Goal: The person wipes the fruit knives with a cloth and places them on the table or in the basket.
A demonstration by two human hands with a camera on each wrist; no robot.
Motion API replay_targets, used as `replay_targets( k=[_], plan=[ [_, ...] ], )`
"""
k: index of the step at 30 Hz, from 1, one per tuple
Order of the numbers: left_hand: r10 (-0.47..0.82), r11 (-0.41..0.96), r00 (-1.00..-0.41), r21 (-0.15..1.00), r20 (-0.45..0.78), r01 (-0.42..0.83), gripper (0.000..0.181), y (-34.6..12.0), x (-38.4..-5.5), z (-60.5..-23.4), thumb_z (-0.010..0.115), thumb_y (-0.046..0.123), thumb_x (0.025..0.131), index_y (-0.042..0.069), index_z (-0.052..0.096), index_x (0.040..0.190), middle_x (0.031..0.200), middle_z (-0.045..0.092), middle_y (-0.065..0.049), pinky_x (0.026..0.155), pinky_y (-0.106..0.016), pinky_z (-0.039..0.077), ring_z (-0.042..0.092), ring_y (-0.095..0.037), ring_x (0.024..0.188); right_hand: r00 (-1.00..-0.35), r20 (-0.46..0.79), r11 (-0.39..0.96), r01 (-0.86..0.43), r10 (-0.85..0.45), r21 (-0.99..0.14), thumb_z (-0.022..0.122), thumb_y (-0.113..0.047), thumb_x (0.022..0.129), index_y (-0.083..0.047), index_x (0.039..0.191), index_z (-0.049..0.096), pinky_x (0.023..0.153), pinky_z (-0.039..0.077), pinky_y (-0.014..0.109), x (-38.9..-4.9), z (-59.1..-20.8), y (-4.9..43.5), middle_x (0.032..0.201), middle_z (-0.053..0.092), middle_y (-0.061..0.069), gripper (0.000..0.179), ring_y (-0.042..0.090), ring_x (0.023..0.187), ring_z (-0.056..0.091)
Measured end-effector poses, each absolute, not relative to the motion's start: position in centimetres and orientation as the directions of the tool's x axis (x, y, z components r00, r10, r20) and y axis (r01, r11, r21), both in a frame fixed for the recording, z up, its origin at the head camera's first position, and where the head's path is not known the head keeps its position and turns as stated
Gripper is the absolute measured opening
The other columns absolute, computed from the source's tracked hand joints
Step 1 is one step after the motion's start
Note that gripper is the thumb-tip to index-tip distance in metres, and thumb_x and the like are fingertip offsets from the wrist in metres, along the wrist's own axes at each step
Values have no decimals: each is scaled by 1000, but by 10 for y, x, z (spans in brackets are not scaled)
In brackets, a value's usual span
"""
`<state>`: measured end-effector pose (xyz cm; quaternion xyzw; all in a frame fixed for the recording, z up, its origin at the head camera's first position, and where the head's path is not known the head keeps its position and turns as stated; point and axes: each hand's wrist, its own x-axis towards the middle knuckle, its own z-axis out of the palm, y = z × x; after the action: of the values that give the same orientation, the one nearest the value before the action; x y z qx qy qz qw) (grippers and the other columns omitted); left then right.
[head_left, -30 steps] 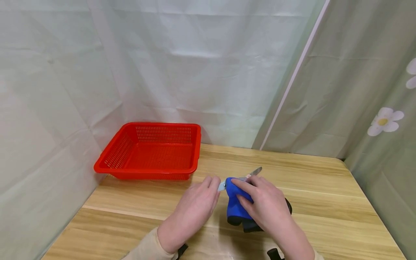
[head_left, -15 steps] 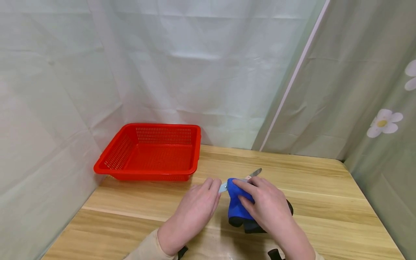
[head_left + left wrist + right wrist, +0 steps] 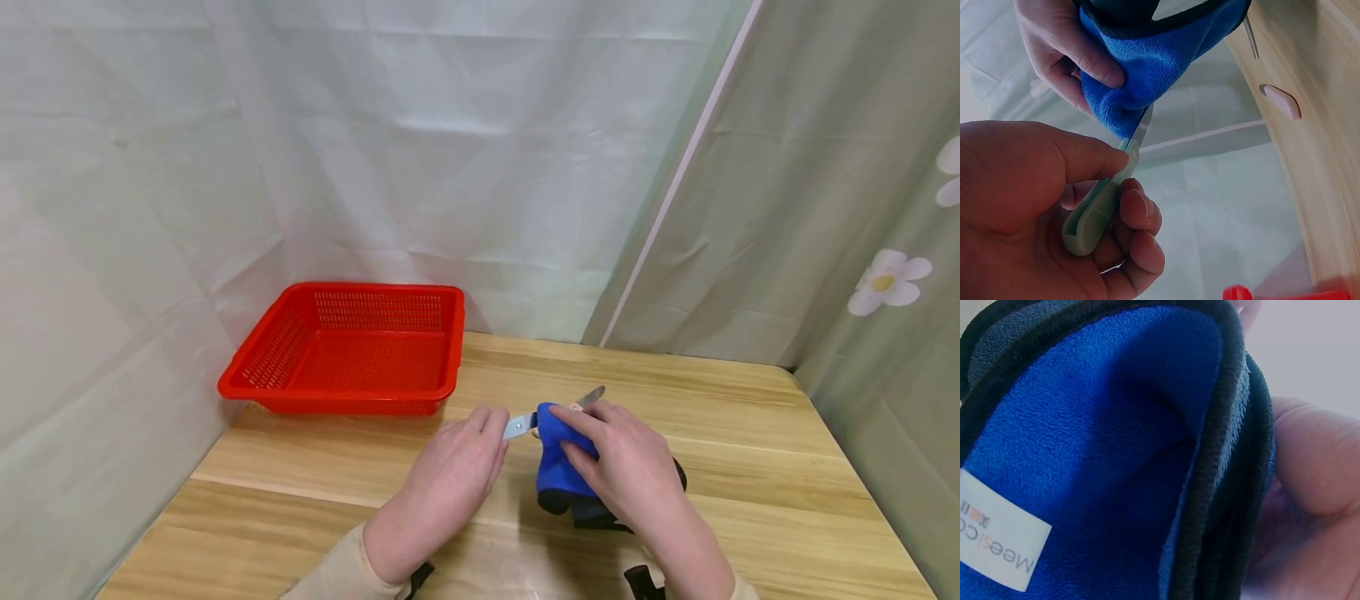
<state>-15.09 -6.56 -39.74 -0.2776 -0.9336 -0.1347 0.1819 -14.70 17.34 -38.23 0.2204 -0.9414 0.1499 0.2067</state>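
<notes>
My left hand [image 3: 452, 471] grips the pale green handle of a folding knife [image 3: 517, 427], thumb along its side in the left wrist view. The knife's blade [image 3: 1142, 127] runs into a fold of a blue cloth [image 3: 558, 457] with black edging. My right hand [image 3: 626, 458] pinches this cloth around the blade, hiding the blade's far part. In the right wrist view the cloth [image 3: 1085, 425] hangs in folds, with a white label [image 3: 1000, 534] on it. Behind the right hand, a metal blade [image 3: 592, 396] lies on the table, partly covered.
A red plastic basket [image 3: 341, 395] with slotted walls stands at the back left of the wooden table [image 3: 720, 417]. In the left wrist view a pink object [image 3: 1284, 102] lies on the tabletop. Pale curtains [image 3: 450, 167] enclose the back and sides.
The right hand and the cloth have slid slightly to the right along the knife, so a bit of blade now shows beside the handle. My left hand stays nearly still.
</notes>
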Motion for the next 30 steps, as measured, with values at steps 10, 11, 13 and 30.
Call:
replay_targets(
  k=[10,11,13,30],
  plan=[
    [463,816,-777,137,426,561,26,-66,-151,-396,80,16,102,9,57,111,85,50,1,65,-29,47,46,-13,64,-857,415,878,-421,-304,-227,95,-16,89,-27,138,79,65,51,34,-149,-380,183,100,70,-1,53,12,79,59],
    [461,816,-775,137,431,561,26,-66,-151,-396,81,16,102,9,57,111,85,50,1,65,-30,47,46,-14,64,-859,414,878,-419,-301,-231,94,-16,90,-26,138,79,65,51,35,-149,-380,184,101,70,-1,52,13,79,59],
    [459,816,-772,135,440,562,27,-66,-151,-395,82,15,101,8,57,111,85,51,0,65,-30,48,47,-14,64,-863,410,880,-413,-296,-234,94,-16,90,-26,139,78,64,53,36,-150,-380,186,102,71,0,53,14,79,61],
    [452,810,-730,107,512,577,27,-69,-151,-396,82,12,100,7,57,108,85,53,0,64,-29,46,51,-15,64,-900,368,909,-336,-232,-247,91,-17,93,-24,138,79,65,55,42,-154,-377,199,101,70,2,47,18,80,63]
  ],
)
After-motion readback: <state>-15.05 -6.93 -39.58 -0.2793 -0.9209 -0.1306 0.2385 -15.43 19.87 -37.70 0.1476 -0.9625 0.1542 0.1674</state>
